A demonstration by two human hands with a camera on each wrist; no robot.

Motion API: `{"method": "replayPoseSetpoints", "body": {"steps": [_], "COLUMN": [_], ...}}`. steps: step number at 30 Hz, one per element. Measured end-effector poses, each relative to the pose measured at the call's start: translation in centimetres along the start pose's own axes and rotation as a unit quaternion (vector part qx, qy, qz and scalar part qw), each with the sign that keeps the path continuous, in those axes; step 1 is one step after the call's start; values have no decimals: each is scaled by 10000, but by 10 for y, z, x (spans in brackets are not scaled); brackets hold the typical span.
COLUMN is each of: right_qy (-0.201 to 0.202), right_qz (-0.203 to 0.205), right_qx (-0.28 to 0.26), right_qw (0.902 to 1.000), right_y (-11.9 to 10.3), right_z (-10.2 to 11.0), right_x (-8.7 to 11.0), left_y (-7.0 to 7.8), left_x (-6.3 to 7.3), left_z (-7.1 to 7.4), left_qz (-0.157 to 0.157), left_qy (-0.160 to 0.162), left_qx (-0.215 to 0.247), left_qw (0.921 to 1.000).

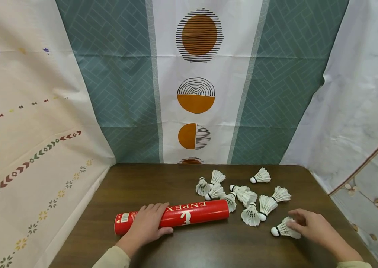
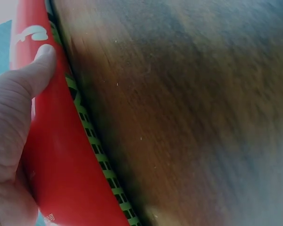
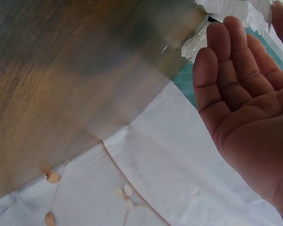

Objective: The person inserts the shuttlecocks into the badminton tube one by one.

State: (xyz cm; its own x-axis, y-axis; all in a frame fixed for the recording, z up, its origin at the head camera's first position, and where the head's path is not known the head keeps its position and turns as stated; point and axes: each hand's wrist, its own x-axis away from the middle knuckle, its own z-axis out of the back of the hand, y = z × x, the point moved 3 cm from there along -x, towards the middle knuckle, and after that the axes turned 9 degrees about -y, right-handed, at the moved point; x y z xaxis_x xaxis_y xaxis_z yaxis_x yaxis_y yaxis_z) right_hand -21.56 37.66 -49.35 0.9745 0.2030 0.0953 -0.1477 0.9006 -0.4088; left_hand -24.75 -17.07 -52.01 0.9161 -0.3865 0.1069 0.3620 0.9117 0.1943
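A red shuttlecock tube (image 1: 195,214) lettered ENPEX lies on its side on the brown table. My left hand (image 1: 147,223) grips it near its left end, with the fingers over the top and the thumb along the near side. In the left wrist view that thumb (image 2: 43,63) presses on the tube's red wall (image 2: 61,155). At the right, my right hand (image 1: 316,229) is over the feathers of a white shuttlecock (image 1: 286,228), whose cork points left. From the right wrist view, its fingers (image 3: 236,70) are loosely bent, the thumb apart from them, with white feathers (image 3: 236,10) beyond.
Several white shuttlecocks lie scattered past the tube's right end, including a pair end to end (image 1: 267,206) and a single one (image 1: 261,175) farther back. Patterned cloth (image 1: 128,93) hangs behind the table (image 1: 135,182); pale cloth (image 1: 353,149) borders its right side.
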Motion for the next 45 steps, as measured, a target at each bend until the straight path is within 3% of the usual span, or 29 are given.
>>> {"method": "replayPoseSetpoints", "body": {"steps": [11,26,30,37,45], "right_qy": [-92,-136,102,696,1424], "right_qz": [320,323,354,295,445], "right_qx": [-315,-338,-218,-126,-355], "right_qw": [9989,9988,9991,9971,9882], "right_y": [-3,-9,-14,-24,-42], "right_z": [-3,5,13,30,39], "right_x": [2,0,-1,-6,-15], "left_y": [2,-5,-7,-12,-17], "left_x": [-1,1,4,7,8], "left_z": [1,1,10,21,21], "left_qz": [-19,-43,62,191,192], "left_qy": [125,316,691,1308,1483], "left_qx": [-90,7,54,-248,-249], "left_qw": [9999,9995,9976,9909,9884]}}
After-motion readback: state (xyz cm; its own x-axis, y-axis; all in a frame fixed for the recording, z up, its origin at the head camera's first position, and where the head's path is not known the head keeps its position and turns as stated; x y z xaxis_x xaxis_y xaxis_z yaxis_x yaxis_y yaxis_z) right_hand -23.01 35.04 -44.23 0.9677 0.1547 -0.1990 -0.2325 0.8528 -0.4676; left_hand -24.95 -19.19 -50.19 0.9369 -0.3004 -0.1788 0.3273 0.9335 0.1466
